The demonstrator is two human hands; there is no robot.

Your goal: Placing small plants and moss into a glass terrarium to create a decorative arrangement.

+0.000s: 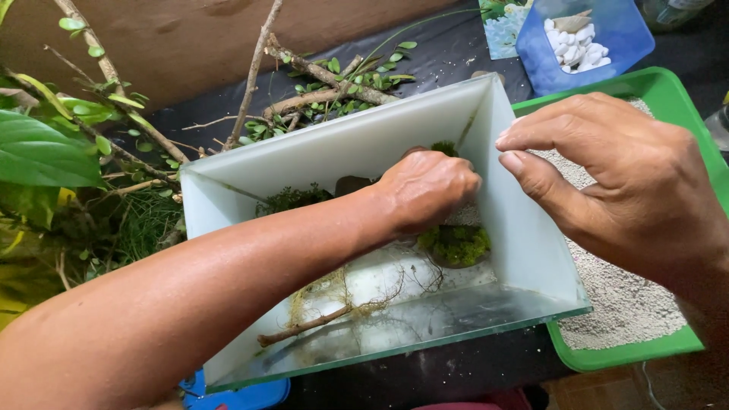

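Note:
My left hand reaches down into a white-walled glass tank, its fingers curled over a small clump of green moss on a dark stone at the tank's right side. What the fingers hold is hidden. My right hand rests on the tank's right wall, thumb and fingers at the rim. A rooty twig lies on the tank floor near the front glass. Another dark stone with moss sits at the back left.
A green tray of pale gravel stands right of the tank. A blue tub of white pebbles is behind it. Leafy branches and a big green leaf lie at the back and left on black sheeting.

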